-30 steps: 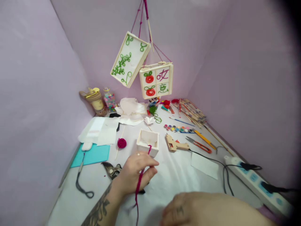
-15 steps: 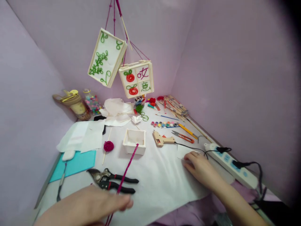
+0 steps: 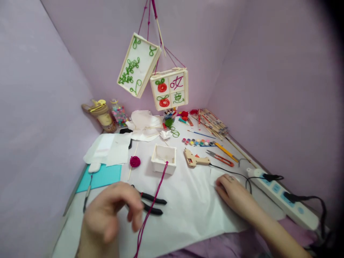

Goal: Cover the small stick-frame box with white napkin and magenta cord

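Note:
My left hand (image 3: 114, 211) is raised over the near left of the table, its fingers curved with a gap to the thumb and nothing visible in them. It partly hides the black-handled pruning shears (image 3: 153, 202). A magenta cord (image 3: 157, 191) runs from the small white open box (image 3: 163, 167) down past my left fingertips to the bottom edge. My right hand (image 3: 232, 193) lies on the white table cover at a small white paper piece (image 3: 215, 175), fingers bent downward; the fingertips' undersides are hidden. Left of the box lies a magenta yarn ball (image 3: 135, 161).
A hot glue gun (image 3: 195, 159), red-handled scissors (image 3: 220, 158) and a paint set (image 3: 197, 142) lie beyond my right hand. A power strip (image 3: 285, 200) runs along the right edge. Two decorated panel lanterns (image 3: 169, 89) hang above the back. A turquoise sheet (image 3: 107, 177) lies left.
My left hand has lifted and turned from stretched flat to curved fingers, covering the shears' blades. The whole view has shifted, so things sit farther right. My right hand stays on the table.

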The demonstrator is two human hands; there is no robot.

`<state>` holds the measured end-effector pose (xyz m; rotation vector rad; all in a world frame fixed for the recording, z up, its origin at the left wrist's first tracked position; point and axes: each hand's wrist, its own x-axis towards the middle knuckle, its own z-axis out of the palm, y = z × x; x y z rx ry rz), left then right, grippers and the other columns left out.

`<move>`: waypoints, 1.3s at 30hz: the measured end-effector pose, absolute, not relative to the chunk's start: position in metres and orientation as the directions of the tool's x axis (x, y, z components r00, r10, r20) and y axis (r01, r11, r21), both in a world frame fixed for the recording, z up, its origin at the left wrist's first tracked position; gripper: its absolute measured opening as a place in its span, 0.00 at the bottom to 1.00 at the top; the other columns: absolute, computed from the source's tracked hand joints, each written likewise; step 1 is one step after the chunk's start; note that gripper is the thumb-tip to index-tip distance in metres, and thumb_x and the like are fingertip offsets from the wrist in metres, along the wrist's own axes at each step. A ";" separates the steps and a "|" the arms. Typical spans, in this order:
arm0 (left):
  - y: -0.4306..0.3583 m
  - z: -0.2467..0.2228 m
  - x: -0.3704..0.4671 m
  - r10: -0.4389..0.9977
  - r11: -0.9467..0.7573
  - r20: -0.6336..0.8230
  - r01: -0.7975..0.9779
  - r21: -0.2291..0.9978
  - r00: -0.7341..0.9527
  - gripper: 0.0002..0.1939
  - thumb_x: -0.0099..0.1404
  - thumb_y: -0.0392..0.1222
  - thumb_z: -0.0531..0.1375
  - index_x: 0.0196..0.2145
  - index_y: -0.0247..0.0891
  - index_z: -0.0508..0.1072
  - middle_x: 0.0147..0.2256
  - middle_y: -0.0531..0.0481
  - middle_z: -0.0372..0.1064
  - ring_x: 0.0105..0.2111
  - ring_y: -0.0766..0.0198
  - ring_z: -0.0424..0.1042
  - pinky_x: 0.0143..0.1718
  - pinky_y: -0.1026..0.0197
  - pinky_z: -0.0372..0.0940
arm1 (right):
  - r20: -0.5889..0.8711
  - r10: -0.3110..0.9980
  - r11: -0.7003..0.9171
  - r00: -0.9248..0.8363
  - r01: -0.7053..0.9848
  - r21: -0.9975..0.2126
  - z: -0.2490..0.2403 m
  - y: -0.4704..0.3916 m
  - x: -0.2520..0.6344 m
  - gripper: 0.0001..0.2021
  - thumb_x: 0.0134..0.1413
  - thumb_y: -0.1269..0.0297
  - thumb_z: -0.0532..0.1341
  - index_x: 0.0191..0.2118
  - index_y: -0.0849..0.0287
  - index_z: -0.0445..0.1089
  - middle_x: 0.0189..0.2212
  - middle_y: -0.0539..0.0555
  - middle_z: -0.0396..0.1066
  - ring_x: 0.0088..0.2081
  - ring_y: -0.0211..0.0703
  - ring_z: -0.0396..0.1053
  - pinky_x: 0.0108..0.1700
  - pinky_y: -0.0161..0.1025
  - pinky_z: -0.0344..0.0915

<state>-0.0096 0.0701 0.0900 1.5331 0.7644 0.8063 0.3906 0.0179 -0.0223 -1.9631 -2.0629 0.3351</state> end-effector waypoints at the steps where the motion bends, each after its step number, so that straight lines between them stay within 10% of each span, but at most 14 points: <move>1: 0.073 0.091 -0.002 0.798 -0.076 0.041 0.033 0.997 0.601 0.29 0.46 0.70 0.66 0.31 0.40 0.78 0.21 0.47 0.72 0.18 0.62 0.71 0.20 0.62 0.65 | 0.052 0.998 0.045 -0.028 0.936 -0.348 -0.024 0.018 0.389 0.08 0.59 0.65 0.53 0.31 0.59 0.67 0.33 0.60 0.70 0.37 0.53 0.68 0.41 0.48 0.64; 4: 0.081 0.086 0.029 0.765 0.106 -0.178 0.153 0.983 0.619 0.19 0.60 0.58 0.63 0.31 0.38 0.76 0.24 0.47 0.74 0.21 0.66 0.72 0.21 0.66 0.63 | 0.152 0.987 0.018 0.058 0.890 -0.456 -0.013 0.014 0.376 0.10 0.61 0.64 0.52 0.28 0.57 0.64 0.29 0.56 0.68 0.31 0.47 0.67 0.34 0.43 0.64; 9: 0.075 0.060 0.077 0.693 0.395 -0.296 -0.002 0.919 0.657 0.44 0.53 0.73 0.58 0.55 0.36 0.69 0.50 0.33 0.72 0.45 0.51 0.76 0.37 0.58 0.70 | 0.661 0.746 0.443 -0.084 0.804 -0.397 0.038 0.010 0.319 0.04 0.61 0.71 0.55 0.36 0.56 0.65 0.33 0.54 0.70 0.36 0.46 0.67 0.39 0.41 0.65; 12: 0.070 0.050 0.089 0.700 0.513 -0.280 -0.190 0.837 0.657 0.54 0.47 0.72 0.63 0.62 0.34 0.60 0.58 0.28 0.64 0.55 0.42 0.68 0.50 0.49 0.65 | 0.636 0.642 0.686 -0.428 0.691 -0.227 0.052 0.022 0.284 0.06 0.61 0.75 0.57 0.37 0.57 0.68 0.35 0.54 0.73 0.40 0.47 0.67 0.43 0.43 0.64; 19: 0.073 0.052 0.084 0.715 0.491 -0.110 -0.384 0.782 0.691 0.56 0.39 0.52 0.76 0.63 0.43 0.60 0.61 0.36 0.61 0.61 0.44 0.62 0.60 0.48 0.57 | 0.554 0.680 0.710 -0.480 0.621 -0.332 0.053 0.044 0.262 0.12 0.61 0.73 0.56 0.49 0.59 0.68 0.43 0.59 0.73 0.43 0.52 0.67 0.42 0.47 0.65; 25: 0.076 0.051 0.087 0.793 0.476 -0.207 -0.371 0.797 0.574 0.23 0.59 0.48 0.67 0.50 0.36 0.74 0.49 0.38 0.73 0.52 0.48 0.70 0.49 0.52 0.65 | 0.532 0.709 0.702 -0.463 0.539 -0.466 0.061 0.046 0.261 0.25 0.62 0.75 0.52 0.64 0.59 0.55 0.35 0.56 0.71 0.37 0.46 0.65 0.40 0.45 0.66; 29: 0.077 0.053 0.087 0.810 0.526 -0.252 -0.467 0.711 0.529 0.21 0.57 0.47 0.68 0.45 0.33 0.77 0.43 0.40 0.76 0.47 0.52 0.73 0.49 0.56 0.64 | 0.562 0.678 0.732 -0.474 0.506 -0.457 0.058 0.044 0.267 0.24 0.61 0.76 0.53 0.62 0.56 0.58 0.35 0.55 0.71 0.38 0.46 0.65 0.42 0.47 0.64; 34: 0.076 0.054 0.081 0.799 0.510 -0.309 -0.308 0.803 0.516 0.23 0.56 0.51 0.67 0.45 0.32 0.77 0.37 0.43 0.76 0.36 0.59 0.73 0.39 0.61 0.63 | 0.465 0.885 0.415 0.018 0.420 -0.807 0.047 0.050 0.280 0.14 0.54 0.61 0.66 0.45 0.53 0.66 0.36 0.53 0.67 0.37 0.45 0.65 0.39 0.43 0.63; 39: 0.078 0.062 0.068 0.730 0.297 -0.208 -0.028 0.955 0.651 0.20 0.62 0.53 0.62 0.43 0.34 0.78 0.35 0.46 0.76 0.34 0.62 0.70 0.38 0.62 0.62 | -0.157 0.939 -0.218 -0.307 -0.174 -0.960 0.047 0.059 0.278 0.27 0.40 0.44 0.71 0.41 0.58 0.68 0.32 0.53 0.70 0.32 0.42 0.68 0.33 0.38 0.64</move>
